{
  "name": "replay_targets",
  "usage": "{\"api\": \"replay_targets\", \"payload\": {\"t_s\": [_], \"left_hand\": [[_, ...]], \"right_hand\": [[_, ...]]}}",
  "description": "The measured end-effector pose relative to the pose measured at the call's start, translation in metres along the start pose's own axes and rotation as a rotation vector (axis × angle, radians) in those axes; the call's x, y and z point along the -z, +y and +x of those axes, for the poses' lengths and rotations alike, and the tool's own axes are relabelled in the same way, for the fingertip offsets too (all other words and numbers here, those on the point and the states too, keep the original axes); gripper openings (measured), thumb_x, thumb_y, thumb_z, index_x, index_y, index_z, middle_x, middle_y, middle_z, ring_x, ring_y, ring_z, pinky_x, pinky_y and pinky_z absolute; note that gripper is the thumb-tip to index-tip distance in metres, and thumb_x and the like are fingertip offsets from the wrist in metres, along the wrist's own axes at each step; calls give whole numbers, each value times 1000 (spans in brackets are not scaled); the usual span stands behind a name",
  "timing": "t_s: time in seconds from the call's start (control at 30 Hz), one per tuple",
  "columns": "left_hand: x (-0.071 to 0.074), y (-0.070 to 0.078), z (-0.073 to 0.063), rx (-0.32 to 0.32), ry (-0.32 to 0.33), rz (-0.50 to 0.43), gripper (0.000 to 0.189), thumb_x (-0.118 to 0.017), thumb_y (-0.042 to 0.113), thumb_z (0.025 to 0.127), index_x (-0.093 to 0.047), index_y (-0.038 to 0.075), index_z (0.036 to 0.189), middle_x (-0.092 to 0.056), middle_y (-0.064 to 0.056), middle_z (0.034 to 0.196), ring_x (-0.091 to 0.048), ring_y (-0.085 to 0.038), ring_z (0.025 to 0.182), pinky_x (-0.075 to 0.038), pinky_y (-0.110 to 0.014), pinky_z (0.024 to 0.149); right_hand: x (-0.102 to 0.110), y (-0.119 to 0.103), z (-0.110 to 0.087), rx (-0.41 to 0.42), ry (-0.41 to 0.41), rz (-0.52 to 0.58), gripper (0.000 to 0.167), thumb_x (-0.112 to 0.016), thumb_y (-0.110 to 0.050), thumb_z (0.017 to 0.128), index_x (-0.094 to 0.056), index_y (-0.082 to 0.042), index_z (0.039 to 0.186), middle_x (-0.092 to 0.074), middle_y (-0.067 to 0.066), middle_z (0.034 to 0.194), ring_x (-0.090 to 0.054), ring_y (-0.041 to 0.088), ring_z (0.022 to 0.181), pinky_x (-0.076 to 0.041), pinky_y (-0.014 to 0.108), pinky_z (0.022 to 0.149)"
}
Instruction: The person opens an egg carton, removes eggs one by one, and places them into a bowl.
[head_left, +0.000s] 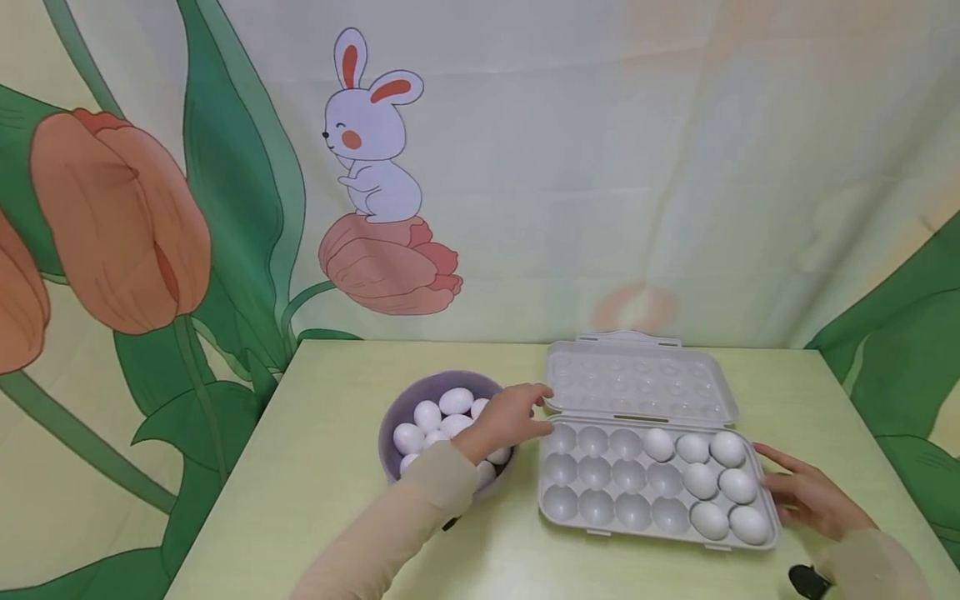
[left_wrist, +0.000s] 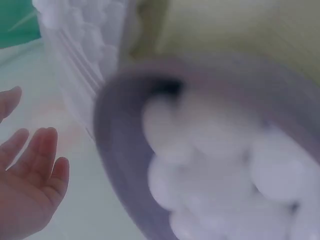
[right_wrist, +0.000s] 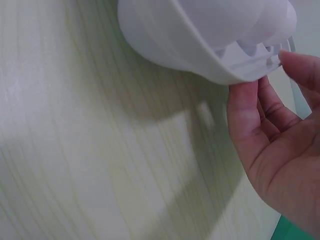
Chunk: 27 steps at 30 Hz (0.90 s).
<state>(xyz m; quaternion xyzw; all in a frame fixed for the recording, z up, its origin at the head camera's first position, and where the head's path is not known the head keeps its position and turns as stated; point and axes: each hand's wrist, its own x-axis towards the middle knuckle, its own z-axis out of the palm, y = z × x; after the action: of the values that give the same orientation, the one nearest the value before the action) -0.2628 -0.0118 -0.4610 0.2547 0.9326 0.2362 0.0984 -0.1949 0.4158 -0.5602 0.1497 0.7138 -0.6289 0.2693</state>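
Observation:
A grey plastic egg carton (head_left: 629, 476) lies with its lid (head_left: 637, 379) folded back; white eggs (head_left: 701, 481) sit in several cups at its right end, and the cups to the left hold none. At the carton's right end my right hand (head_left: 817, 502) grips the rim, thumb above and fingers beneath, as the right wrist view shows. Over the right side of a purple-grey bowl (head_left: 387, 442) full of white eggs reaches my left hand (head_left: 510, 414). Its fingers are spread around nothing, with the fingertips right at the carton's left edge.
Both containers stand on a pale wood-grain table (head_left: 300, 500). Behind it hangs a curtain (head_left: 525, 208) printed with a rabbit and tulips. The bowl is left of the carton, a narrow strip of table between them. Black straps show near both wrists.

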Motion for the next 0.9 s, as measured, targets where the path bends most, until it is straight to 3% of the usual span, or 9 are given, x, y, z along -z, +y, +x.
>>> {"api": "replay_targets", "payload": {"t_s": [0.2, 0.3, 0.47, 0.7, 0.9], "left_hand": [[-25, 40, 23, -67, -22, -90, 44, -63, 25, 78, -52, 12, 118, -62, -5, 107, -61, -13, 86, -44, -19, 73], [-42, 55, 34, -75, -48, -100, 43, -64, 25, 78, -52, 12, 117, -62, -5, 106, -61, -10, 84, -43, -16, 71], [-72, 72, 52, -41, -58, -86, 44, -65, 26, 76, -54, 14, 116, -62, -2, 103, -59, -8, 83, -42, -16, 68], [-104, 88, 70, 44, 6, -44, 54, -67, 25, 72, -49, 18, 123, -61, 2, 111, -57, -11, 97, -44, -19, 74], [-124, 98, 77, 73, 44, -4, 63, -68, 23, 70, -44, 20, 128, -54, 2, 122, -53, -14, 109, -44, -24, 85]], "right_hand": [[2, -3, -5, 2, 16, -21, 69, -58, -25, 84, -20, -28, 141, -56, -7, 91, -53, 11, 78, -46, 27, 64], [5, -3, -6, 6, 28, -24, 62, -58, -22, 83, -27, -32, 137, -59, -7, 89, -56, 11, 77, -47, 28, 65], [9, -3, -8, 14, 35, -38, 50, -57, -21, 84, -38, -40, 127, -60, -8, 85, -58, 9, 74, -47, 27, 65], [3, -8, -9, 19, 68, -102, 69, -57, -20, 84, -19, -13, 141, -58, -4, 83, -55, 11, 70, -46, 28, 62], [-1, -9, -8, 18, 97, -120, 65, -51, -14, 86, -16, -8, 141, -57, -4, 79, -54, 11, 68, -46, 28, 62]]}}
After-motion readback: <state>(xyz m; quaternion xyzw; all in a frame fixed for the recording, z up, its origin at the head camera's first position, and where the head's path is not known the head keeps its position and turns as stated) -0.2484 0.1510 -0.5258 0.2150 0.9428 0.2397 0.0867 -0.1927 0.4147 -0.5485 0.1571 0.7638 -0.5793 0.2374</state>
